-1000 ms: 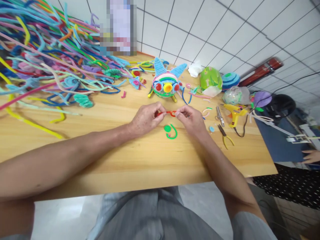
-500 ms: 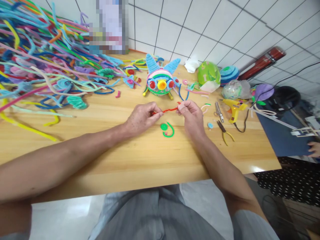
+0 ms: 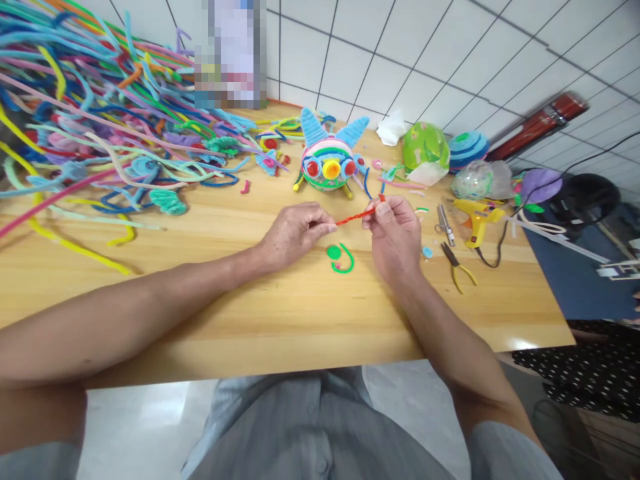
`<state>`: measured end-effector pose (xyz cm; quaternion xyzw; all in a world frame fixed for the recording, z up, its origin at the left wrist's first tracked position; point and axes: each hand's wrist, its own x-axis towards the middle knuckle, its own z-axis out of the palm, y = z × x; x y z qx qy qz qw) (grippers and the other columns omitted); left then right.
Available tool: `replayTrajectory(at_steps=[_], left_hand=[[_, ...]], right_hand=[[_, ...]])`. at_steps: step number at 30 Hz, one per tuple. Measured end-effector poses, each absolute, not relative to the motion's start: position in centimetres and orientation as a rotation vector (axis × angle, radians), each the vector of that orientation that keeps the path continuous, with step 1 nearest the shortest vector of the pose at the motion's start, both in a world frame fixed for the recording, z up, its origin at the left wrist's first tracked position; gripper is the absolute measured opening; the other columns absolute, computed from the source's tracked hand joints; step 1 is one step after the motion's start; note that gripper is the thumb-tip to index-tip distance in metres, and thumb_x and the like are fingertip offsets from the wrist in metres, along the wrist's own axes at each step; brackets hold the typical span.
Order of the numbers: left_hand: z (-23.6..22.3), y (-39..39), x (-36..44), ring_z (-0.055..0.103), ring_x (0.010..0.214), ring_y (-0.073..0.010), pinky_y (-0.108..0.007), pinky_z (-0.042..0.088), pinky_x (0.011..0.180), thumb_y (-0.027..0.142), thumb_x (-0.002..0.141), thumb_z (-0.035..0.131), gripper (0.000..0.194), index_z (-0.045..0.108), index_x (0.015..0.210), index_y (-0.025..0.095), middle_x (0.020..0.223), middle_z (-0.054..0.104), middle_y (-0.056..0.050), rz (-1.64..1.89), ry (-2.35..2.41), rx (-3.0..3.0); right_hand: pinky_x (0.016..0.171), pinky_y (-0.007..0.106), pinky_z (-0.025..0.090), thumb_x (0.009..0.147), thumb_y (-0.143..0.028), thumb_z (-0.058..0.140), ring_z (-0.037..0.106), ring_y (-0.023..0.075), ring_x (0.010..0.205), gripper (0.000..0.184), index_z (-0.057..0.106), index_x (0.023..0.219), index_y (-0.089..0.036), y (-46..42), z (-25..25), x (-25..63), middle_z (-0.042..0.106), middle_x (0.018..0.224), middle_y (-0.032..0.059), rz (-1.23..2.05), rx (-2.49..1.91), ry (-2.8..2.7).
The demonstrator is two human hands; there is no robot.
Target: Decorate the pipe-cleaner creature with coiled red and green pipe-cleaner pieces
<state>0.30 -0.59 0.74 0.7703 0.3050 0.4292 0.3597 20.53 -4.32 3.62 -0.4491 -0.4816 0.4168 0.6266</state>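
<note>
Right hand (image 3: 399, 235) drawn away from left hand (image 3: 299, 233), red strand (image 3: 354, 217) straightened

A second ago, a loop showed between the fingertips; now the strand runs nearly straight over the wooden table (image 3: 280, 327), thumb and fingers pinching it at either side. It looks twisted, so I'd worry that a slackened pinch could let it unwind, or a hard tug slip it free. Dropped, it might land on the green curl (image 3: 353, 260) just below.

Its left end vanishes inside the fingers; a stub pokes above the right ones. One strand or two wound together, I can't tell. Someone's dotted clothing (image 3: 595, 373) is cut off at the right, and blurred blocks mask something (image 3: 237, 53) by the wall.
</note>
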Motion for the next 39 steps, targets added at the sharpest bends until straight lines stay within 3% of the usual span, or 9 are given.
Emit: replayTrajectory(at_steps=[13, 22, 26, 33, 39], left_hand=[[0.2, -0.5, 0.1, 0.052, 0.062, -0.0113, -0.023, 0.038, 0.06, 0.034, 0.092, 0.069, 0.024, 0.072, 0.077, 0.015, 0.066, 0.064, 0.001, 0.923, 0.809, 1.895], [0.9, -1.4, 0.0, 0.059, 0.063, -0.0146, -0.025, 0.043, 0.057, 0.053, 0.096, 0.067, 0.037, 0.072, 0.084, 0.018, 0.072, 0.069, -0.002, 0.731, 0.629, 1.758], [1.2, -1.3, -0.2, 0.064, 0.071, -0.0178, -0.028, 0.048, 0.061, 0.053, 0.099, 0.063, 0.038, 0.073, 0.085, 0.019, 0.081, 0.073, -0.005, 0.808, 0.654, 1.711], [0.9, -1.0, 0.2, 0.056, 0.068, -0.0129, -0.025, 0.045, 0.063, 0.04, 0.089, 0.073, 0.023, 0.072, 0.094, 0.018, 0.076, 0.066, 0.0, 1.103, 0.804, 1.686], [1.0, -0.9, 0.2, 0.053, 0.063, -0.0114, -0.025, 0.042, 0.06, 0.041, 0.092, 0.071, 0.024, 0.07, 0.087, 0.017, 0.074, 0.067, 0.0, 1.222, 0.862, 1.76]], right_hand=[[0.063, 0.025, 0.05, 0.078, -0.058, 0.088, 0.06, 0.0103, 0.066, 0.042, 0.063, 0.082, -0.024, -4.3, 3.4, 20.6, 0.067, 0.078, -0.0042, 1.007, -1.061, -1.066], [0.061, 0.024, 0.049, 0.079, -0.061, 0.086, 0.059, 0.0096, 0.063, 0.045, 0.061, 0.082, -0.024, -4.3, 3.3, 20.7, 0.064, 0.072, -0.0055, 1.006, -1.034, -1.091], [0.06, 0.026, 0.049, 0.08, -0.068, 0.082, 0.059, 0.011, 0.061, 0.049, 0.059, 0.084, -0.025, -4.4, 3.2, 20.6, 0.064, 0.072, -0.0052, 0.954, -1.099, -1.126], [0.062, 0.026, 0.05, 0.083, -0.069, 0.079, 0.062, 0.0114, 0.064, 0.048, 0.06, 0.086, -0.025, -4.1, 2.8, 21.2, 0.063, 0.072, -0.0054, 0.833, -1.087, -1.16], [0.064, 0.026, 0.05, 0.085, -0.065, 0.08, 0.061, 0.0112, 0.064, 0.044, 0.062, 0.086, -0.025, -4.0, 2.5, 21.6, 0.064, 0.069, -0.0054, 0.758, -1.101, -1.167]])
